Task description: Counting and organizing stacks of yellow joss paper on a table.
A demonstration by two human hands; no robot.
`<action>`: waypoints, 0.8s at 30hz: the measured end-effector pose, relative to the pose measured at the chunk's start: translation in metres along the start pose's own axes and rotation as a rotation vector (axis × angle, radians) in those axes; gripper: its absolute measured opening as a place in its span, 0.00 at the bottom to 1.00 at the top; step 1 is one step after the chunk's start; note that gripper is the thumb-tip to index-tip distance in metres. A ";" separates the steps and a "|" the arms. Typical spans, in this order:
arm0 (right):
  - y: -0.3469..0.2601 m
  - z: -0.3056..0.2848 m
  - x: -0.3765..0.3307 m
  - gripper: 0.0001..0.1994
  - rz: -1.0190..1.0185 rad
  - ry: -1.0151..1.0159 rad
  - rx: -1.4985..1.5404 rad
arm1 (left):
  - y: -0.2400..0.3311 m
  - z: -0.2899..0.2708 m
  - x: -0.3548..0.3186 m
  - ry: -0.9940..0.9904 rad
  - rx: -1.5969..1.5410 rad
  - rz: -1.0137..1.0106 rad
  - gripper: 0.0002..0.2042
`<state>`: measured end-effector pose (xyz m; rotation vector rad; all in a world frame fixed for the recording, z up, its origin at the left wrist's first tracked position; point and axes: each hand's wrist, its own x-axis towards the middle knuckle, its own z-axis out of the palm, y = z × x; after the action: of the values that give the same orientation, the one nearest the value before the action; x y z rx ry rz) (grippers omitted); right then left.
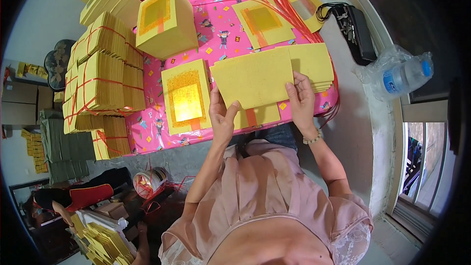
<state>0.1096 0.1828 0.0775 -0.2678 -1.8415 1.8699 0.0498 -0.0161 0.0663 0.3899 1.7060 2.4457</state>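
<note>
Between my two hands, above the near edge of the table, is a plain-faced piece of yellow joss paper [255, 78]; whether it is one sheet or several I cannot tell. My left hand [223, 118] grips its lower left corner, thumb on top. At its right edge my right hand [300, 99], with a bead bracelet at the wrist, pinches it with thumb and fingers. Fanned yellow sheets [314, 64] lie just right of it, and another sheet with an orange strip [267, 114] shows partly beneath. Left of my left hand rests a joss sheet with a shiny gold square [186, 98].
A tall block of joss paper [169, 24] and red-tied bundles [105, 68] crowd the left side of the pink patterned tablecloth [216, 19]. Red strings [289, 7] trail at the back right. Keys, a black pouch [360, 34] and a bottle [405, 77] lie on the ledge. Another person [83, 194] works lower left.
</note>
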 end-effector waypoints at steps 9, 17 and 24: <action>-0.022 -0.033 0.008 0.17 -0.007 0.049 0.032 | 0.027 0.043 0.039 -0.107 0.100 -0.236 0.19; -0.015 -0.095 0.045 0.18 0.083 0.034 -0.124 | -0.008 0.085 0.090 -0.333 0.253 -0.235 0.20; 0.054 -0.145 0.053 0.15 0.051 0.086 -0.640 | -0.051 0.099 0.106 -0.442 0.656 -0.372 0.26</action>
<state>0.1213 0.3372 0.0262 -0.6018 -2.3379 1.2201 -0.0254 0.1179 0.0647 0.5615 2.0822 1.3778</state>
